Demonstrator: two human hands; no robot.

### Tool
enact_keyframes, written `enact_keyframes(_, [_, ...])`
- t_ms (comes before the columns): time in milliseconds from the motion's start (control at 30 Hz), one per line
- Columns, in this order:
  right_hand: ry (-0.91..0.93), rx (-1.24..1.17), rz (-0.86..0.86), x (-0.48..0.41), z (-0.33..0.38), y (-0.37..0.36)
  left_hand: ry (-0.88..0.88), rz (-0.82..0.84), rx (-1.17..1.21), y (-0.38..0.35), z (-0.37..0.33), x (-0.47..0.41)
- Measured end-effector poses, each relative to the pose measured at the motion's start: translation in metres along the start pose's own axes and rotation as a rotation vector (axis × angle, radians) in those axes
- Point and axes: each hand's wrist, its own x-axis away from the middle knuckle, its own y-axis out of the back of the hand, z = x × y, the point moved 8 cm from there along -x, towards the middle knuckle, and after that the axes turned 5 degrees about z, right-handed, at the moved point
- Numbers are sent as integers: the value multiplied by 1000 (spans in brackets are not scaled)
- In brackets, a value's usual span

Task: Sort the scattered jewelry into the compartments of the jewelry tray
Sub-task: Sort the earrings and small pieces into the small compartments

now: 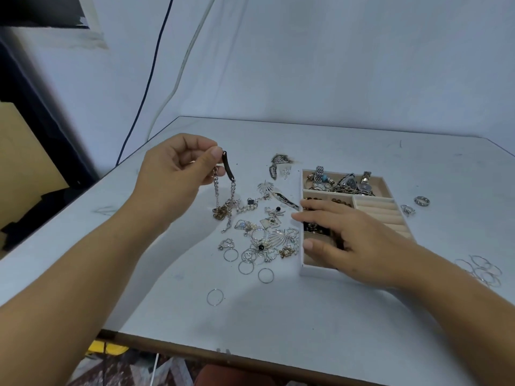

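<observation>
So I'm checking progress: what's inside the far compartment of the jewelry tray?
The far compartment of the white jewelry tray holds a heap of metal wristwatches. Whatever lies beneath that heap is hidden.

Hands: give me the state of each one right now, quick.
Left hand: closed, pinching a chain bracelet by its dark bar, the chain hanging down to the table.
Right hand: open, flat on the jewelry tray, holding nothing.

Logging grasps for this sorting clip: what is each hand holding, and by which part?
The left hand pinches a chain bracelet by its dark curved bar, chain dangling. The right hand holds nothing, resting flat on the jewelry tray.
</observation>
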Motion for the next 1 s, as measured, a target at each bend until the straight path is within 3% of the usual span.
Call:
enact_keyframes(467, [-6, -27, -22, 1, -1, 1, 3, 57, 173, 0, -16, -9])
enact_keyframes(700, [-1, -59, -23, 0, -4, 0, 306, 39, 428, -4, 8, -5])
enact_keyframes(833, [0, -72, -28, 1, -3, 0, 429, 1, 404, -1, 23, 0])
enact_keyframes(1000, [-5, -76, -32, 1, -2, 1, 549, 112, 438, -13, 40, 10])
